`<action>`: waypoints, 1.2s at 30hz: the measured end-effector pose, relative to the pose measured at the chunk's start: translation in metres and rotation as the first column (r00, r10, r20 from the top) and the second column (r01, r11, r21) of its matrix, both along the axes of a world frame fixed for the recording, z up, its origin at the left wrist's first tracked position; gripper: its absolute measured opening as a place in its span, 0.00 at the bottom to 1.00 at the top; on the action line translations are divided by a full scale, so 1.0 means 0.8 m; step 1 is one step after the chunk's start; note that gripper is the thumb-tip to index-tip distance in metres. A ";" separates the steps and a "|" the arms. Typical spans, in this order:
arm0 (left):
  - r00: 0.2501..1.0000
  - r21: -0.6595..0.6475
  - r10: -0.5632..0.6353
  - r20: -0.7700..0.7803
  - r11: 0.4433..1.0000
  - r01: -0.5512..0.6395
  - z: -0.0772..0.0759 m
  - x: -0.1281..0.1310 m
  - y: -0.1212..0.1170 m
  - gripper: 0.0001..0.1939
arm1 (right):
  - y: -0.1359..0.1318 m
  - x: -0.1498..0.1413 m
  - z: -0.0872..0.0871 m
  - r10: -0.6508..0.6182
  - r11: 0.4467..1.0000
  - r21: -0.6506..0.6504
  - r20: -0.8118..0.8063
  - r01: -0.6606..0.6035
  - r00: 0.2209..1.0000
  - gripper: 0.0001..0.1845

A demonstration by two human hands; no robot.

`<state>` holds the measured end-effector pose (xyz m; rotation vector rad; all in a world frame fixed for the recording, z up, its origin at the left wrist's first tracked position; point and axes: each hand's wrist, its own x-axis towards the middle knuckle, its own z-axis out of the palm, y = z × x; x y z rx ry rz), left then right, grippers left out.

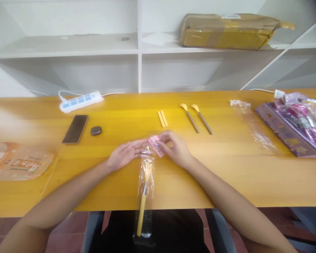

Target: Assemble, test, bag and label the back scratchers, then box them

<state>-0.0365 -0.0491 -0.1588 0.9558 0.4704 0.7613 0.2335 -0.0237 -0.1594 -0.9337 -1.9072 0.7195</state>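
Observation:
A back scratcher (141, 214) with a yellow handle and a pale claw head lies inside a clear plastic bag (150, 196), whose lower end reaches past the table's front edge. At the bag's top is a pink printed card (156, 145). My right hand (177, 149) pinches this card between thumb and fingers. My left hand (123, 154) is stretched out flat, its fingertips at the card's left side and partly hidden behind the bag top. Beyond my hands lie two metal back scratcher rods with claw heads (196, 117) and two loose yellow handles (162, 118).
A phone (75, 129), a dark small case (96, 130) and a white power strip (81, 102) lie at the left, with an orange plastic bag (21, 161). Clear wrappers (258, 126) and a purple box (281, 130) of packaged items are at the right. A taped carton (229, 31) sits on the shelf.

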 end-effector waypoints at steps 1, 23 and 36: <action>1.000 -0.002 0.000 0.001 1.000 0.000 -0.001 0.000 0.000 0.36 | 0.000 0.000 0.000 0.007 1.000 0.014 0.001 -0.007 1.000 0.10; 0.999 0.003 -0.031 0.015 1.000 0.031 -0.001 0.001 0.001 0.35 | -0.004 0.002 0.009 0.070 0.986 0.138 0.132 -0.088 0.989 0.09; 0.999 0.015 -0.036 0.008 0.999 0.036 0.003 0.003 -0.001 0.35 | -0.009 0.002 0.009 0.095 0.976 0.172 0.198 -0.130 0.976 0.13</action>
